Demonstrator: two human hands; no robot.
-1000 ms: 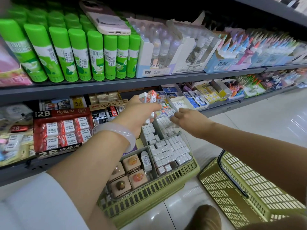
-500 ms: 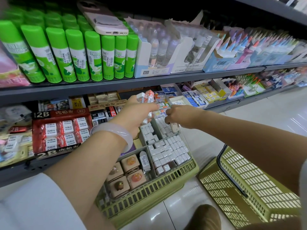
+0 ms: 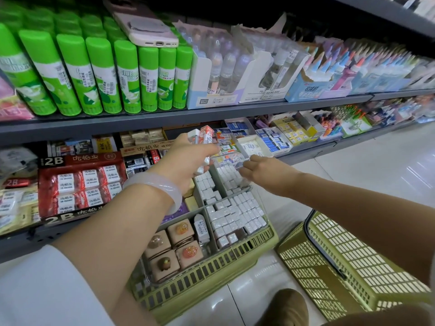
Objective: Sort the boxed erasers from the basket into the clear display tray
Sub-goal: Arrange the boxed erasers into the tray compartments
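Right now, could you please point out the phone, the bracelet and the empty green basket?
phone [image 3: 143, 28]: head view, middle of its pink back.
bracelet [image 3: 160, 184]: head view, top of the pale band.
empty green basket [image 3: 353, 274]: head view, inner mesh wall.

Several boxed erasers [image 3: 203, 140] are gripped in the left hand [image 3: 188, 158] above the clear display tray [image 3: 257, 201]. The tray's far right rim is pinched by the right hand [image 3: 263, 171]. The tray is seated on a green basket [image 3: 211, 278]; a second basket [image 3: 353, 271] is positioned at near right.
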